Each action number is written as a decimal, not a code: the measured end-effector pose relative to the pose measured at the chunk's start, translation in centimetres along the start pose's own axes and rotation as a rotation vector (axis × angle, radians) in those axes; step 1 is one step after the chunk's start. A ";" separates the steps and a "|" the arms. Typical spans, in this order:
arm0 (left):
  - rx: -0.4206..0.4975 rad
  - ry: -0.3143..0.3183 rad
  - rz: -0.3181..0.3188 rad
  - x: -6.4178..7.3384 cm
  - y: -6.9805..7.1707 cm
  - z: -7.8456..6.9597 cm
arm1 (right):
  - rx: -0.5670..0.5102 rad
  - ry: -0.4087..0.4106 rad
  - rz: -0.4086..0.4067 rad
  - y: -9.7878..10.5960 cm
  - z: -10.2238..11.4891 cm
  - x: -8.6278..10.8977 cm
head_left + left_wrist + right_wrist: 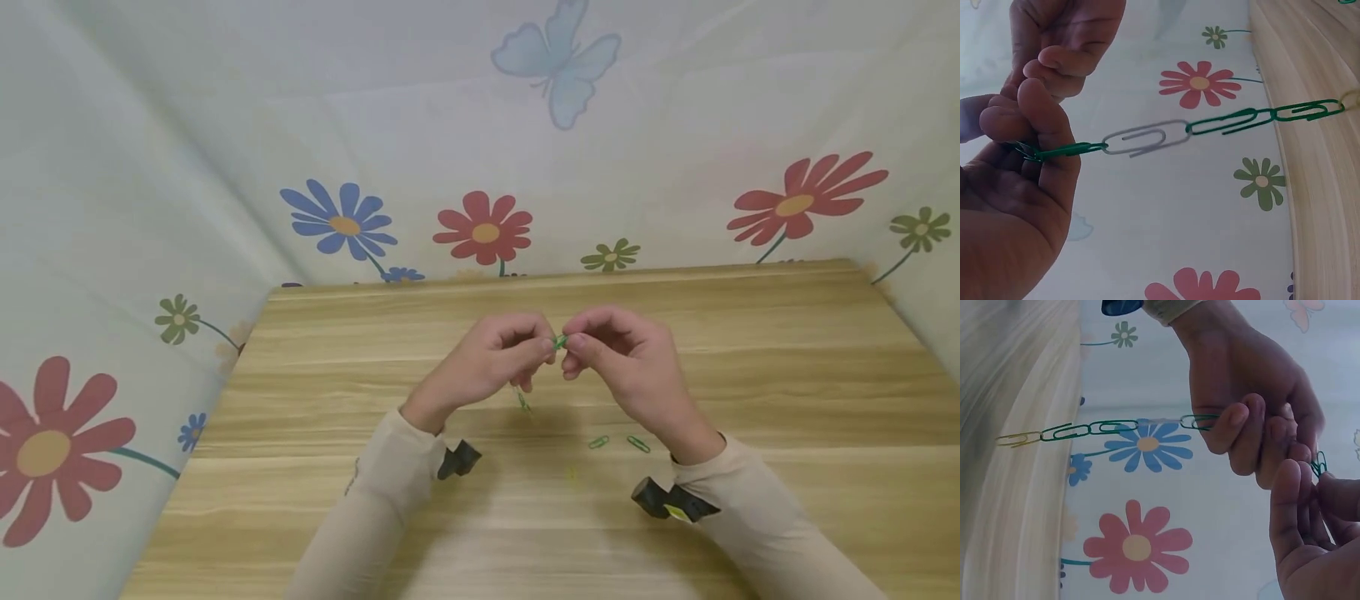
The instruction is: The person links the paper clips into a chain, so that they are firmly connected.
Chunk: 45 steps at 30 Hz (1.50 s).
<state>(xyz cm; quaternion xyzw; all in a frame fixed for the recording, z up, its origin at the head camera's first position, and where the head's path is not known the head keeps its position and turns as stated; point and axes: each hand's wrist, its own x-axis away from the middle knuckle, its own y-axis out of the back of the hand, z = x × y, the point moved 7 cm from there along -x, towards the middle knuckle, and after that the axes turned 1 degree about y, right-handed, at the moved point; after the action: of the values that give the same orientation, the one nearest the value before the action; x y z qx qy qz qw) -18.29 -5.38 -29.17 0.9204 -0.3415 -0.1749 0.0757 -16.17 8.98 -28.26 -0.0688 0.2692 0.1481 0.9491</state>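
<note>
Your paper-clip chain [1189, 127] trails from the curled fingers of your left hand [498, 354] toward the right edge of the left wrist view, its pale link plain there (lost in the head view). The head view shows two loose green clips [598, 442], right of lower centre, outside the right wrist view. Fingertips nearly closed, your left pinches the chain, your right hand [633, 362] a green clip [1319, 464].

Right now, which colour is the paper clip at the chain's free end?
The clip is yellow, clearest in the right wrist view.
</note>
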 end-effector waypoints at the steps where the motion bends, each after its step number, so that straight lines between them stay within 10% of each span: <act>1: 0.006 -0.006 0.006 0.0 0.0 -0.1 | -0.008 -0.001 -0.004 -0.1 0.0 0.0; 24: 0.063 -0.046 0.034 0.5 0.0 -0.7 | 0.047 0.028 -0.052 0.4 1.0 0.3; 38: 0.080 0.005 0.190 0.6 -1.0 -0.4 | 0.401 0.029 0.089 0.0 2.4 0.8; 45: 0.102 -0.015 0.172 0.8 -0.6 -0.7 | 0.438 0.012 0.130 -0.2 2.5 0.9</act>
<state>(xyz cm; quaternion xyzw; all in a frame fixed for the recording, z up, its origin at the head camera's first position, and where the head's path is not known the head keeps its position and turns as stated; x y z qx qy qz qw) -17.04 -5.42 -28.91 0.8891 -0.4281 -0.1569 0.0410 -14.10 9.55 -26.63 0.1557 0.3042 0.1468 0.9283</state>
